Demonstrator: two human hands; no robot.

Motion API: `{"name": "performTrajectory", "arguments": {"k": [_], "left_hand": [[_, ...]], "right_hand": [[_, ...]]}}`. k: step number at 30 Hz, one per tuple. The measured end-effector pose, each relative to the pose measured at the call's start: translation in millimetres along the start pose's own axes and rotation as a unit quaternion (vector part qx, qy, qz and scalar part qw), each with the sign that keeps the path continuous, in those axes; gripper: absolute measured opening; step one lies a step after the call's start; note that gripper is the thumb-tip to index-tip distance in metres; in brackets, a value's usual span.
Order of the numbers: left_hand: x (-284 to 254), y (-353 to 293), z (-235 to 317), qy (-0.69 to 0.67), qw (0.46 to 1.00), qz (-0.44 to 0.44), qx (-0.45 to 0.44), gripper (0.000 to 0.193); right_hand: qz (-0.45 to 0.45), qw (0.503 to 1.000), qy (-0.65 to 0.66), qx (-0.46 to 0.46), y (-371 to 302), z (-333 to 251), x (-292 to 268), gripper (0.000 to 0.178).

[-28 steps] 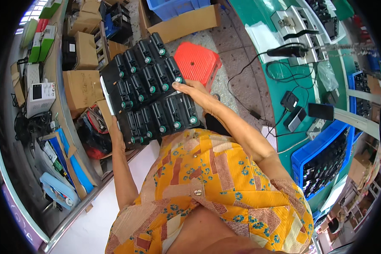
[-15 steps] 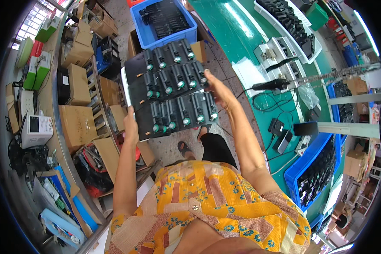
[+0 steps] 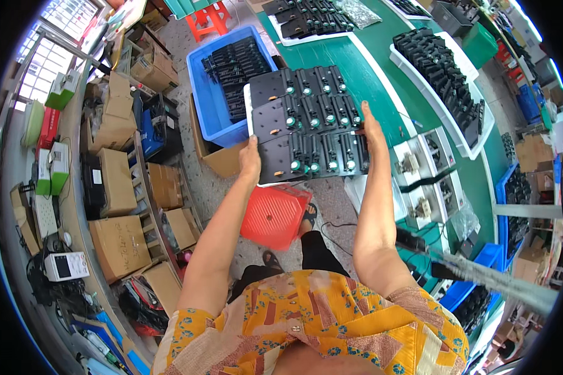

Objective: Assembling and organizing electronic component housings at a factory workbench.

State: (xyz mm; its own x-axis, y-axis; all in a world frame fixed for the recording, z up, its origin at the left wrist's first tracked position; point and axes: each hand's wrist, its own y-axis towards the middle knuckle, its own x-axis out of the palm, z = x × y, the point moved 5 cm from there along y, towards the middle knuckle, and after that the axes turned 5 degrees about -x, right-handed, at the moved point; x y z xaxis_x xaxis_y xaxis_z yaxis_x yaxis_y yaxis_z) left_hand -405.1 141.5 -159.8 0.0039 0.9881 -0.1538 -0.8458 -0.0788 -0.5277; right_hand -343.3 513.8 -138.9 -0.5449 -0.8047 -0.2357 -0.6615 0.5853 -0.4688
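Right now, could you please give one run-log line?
left hand: white tray, left edge; right hand: right edge; load: black green-ended parts

Head-worn fisheye: looks steeply down, black parts [image 3: 325,119] near.

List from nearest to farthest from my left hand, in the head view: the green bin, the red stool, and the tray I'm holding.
From your left hand:
1. Tray: in its grip, extending to the right.
2. Red stool: below it in the picture, slightly right.
3. Green bin: farthest, at the upper right.
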Motion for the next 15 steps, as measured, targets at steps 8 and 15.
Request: {"name": "performTrajectory", "arguments": {"k": [8,15], "left_hand": [[94.3,67.9,50.6,0.100,0.995,-0.019,-0.002,0.064],[148.1,122.6,55.0,0.155,0.987,-0.038,0.015,0.071]], "right_hand": [[0.175,0.972,-0.157,0.024,80.0,-26.2,-30.5,0.095],[0.166,0.978,-0.122,-0.029,151.0,-44.9,-53.5,0.099]]}}
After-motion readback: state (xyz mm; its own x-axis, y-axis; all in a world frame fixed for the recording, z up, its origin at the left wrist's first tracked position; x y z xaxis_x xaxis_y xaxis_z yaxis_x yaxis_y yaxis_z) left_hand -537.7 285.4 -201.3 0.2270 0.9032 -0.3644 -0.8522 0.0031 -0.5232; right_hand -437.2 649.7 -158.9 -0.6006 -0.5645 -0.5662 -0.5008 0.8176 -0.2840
